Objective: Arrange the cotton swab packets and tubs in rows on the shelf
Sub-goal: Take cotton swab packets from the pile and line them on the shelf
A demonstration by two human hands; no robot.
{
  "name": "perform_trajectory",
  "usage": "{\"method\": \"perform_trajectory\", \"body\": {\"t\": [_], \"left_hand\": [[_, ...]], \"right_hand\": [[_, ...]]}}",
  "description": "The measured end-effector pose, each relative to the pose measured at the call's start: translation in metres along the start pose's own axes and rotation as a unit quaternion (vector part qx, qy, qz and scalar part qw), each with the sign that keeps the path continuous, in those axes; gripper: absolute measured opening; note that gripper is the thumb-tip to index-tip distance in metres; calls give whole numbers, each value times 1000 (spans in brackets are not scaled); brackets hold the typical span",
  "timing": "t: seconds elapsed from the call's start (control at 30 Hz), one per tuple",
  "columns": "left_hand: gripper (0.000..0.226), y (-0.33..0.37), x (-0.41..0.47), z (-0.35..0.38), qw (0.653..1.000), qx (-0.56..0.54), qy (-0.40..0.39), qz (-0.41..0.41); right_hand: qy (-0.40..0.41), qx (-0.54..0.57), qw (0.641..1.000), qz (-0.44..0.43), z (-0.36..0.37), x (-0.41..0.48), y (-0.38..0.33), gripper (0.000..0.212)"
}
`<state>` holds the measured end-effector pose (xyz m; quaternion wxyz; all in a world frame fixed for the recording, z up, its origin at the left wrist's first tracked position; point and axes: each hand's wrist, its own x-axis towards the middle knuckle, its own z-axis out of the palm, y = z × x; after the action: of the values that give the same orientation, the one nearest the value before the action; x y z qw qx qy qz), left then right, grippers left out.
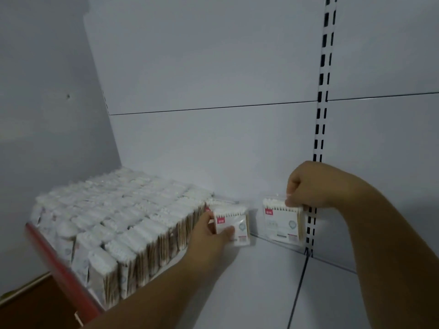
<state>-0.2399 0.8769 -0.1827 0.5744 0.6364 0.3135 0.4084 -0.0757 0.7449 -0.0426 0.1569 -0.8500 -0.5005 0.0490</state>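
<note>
Several rows of clear cotton swab packets (123, 219) stand packed together on the left part of the white shelf (256, 288). My left hand (209, 236) grips one packet (234, 227) with a red label, upright at the right end of the back row. My right hand (306, 188) pinches the top of a second packet (281, 222), which stands upright against the back wall, a short gap to the right of the first. No tubs are in view.
A red strip (59, 269) runs along the shelf's front edge at the left. A slotted upright (319, 119) climbs the back wall behind my right hand. A dark seam (297, 293) divides the shelf from the neighbouring board on the right.
</note>
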Motion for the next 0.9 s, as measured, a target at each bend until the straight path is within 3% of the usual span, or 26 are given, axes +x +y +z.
{"method": "perform_trajectory", "body": {"t": [0.07,0.17,0.4,0.53,0.63,0.77,0.9], "left_hand": [[26,3,8,15,997,65,36,36],[27,0,16,29,995,87,49,25],[32,-12,30,24,983,166,55,51],[34,-14,26,30,986,132,77,64],[28,-15,24,35,991,104,70,48],[26,-14,26,32,970,214,36,111],[20,-13,26,34,960,250,77,103]], "right_hand": [[22,46,999,-5,-10,-7,5,12],[34,83,996,-4,-14,-11,8,14],[-40,-13,999,26,-4,-2,-1,11],[-60,-78,995,32,16,8,-12,21],[-46,-65,996,48,32,17,-11,20],[-13,-57,997,53,41,24,-10,21],[-6,-92,995,44,46,24,-13,17]]}}
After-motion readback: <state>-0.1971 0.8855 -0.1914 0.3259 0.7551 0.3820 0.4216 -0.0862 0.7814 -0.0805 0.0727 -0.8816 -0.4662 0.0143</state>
